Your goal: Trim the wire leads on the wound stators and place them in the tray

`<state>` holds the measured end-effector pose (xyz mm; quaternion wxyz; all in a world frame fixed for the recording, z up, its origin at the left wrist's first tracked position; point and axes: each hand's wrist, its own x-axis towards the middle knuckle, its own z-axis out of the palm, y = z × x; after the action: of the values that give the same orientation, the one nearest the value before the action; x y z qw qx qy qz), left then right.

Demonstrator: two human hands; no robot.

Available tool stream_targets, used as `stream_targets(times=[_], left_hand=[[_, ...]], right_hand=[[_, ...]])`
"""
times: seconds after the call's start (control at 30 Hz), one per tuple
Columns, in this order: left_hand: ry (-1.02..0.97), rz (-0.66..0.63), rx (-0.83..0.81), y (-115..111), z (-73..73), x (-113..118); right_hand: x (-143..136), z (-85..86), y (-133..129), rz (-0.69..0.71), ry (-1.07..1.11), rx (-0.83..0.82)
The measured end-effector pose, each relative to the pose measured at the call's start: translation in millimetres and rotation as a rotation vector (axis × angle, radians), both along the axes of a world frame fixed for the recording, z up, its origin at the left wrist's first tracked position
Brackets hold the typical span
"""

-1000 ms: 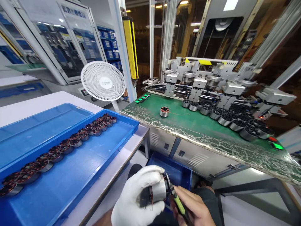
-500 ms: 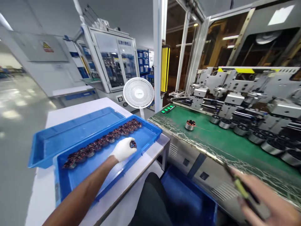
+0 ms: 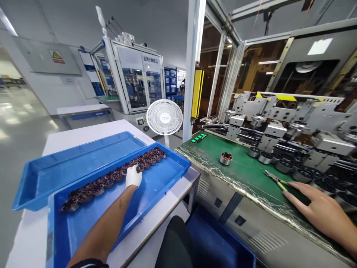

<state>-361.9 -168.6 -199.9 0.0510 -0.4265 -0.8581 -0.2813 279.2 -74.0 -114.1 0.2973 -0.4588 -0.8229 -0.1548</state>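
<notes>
My left hand (image 3: 134, 177), in a white glove, reaches into the front blue tray (image 3: 156, 188). Its fingers are closed round a motor stator (image 3: 138, 168) with copper windings, at the row of stators (image 3: 108, 180); the glove partly covers it. On the green mat lie small pliers (image 3: 275, 178) with yellow-green handles, jaws pointing away to the left. My bare right hand (image 3: 320, 203) rests beside them, thumb and forefinger stretched apart at the handle ends. A single stator in a silver ring (image 3: 225, 158) stands on the mat farther back.
A second blue tray (image 3: 80, 154) sits behind the first on the white table (image 3: 92, 130). Several silver-ringed stators (image 3: 284, 165) line the mat under the machine's fixtures (image 3: 276, 128). A white fan (image 3: 164, 117) stands between table and machine. Below is a blue bin (image 3: 220, 238).
My left hand has carried the stator left and back to the row. My right hand has brought the pliers up onto the green mat, and its fingers have spread.
</notes>
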Motion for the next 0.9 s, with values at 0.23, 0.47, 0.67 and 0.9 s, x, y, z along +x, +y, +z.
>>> stream_targets(times=[0.23,0.47,0.67,0.9], left_hand=[[0.095,-0.083,0.094,16,81.8,54],[0.115,-0.860,0.023,76,150.3,212],[0.067,-1.074,-0.024,117,166.2,288],[-0.012,-1.252,0.204,-12,143.7,300]], right_hand=[[-24,29.1,-31,0.013,0.197,0.314],[-30,36.2,-42,0.055,0.216,0.393],[-29,31.7,-35,0.023,0.283,0.273],[-69,54.4,-100,0.141,0.494,-0.043]])
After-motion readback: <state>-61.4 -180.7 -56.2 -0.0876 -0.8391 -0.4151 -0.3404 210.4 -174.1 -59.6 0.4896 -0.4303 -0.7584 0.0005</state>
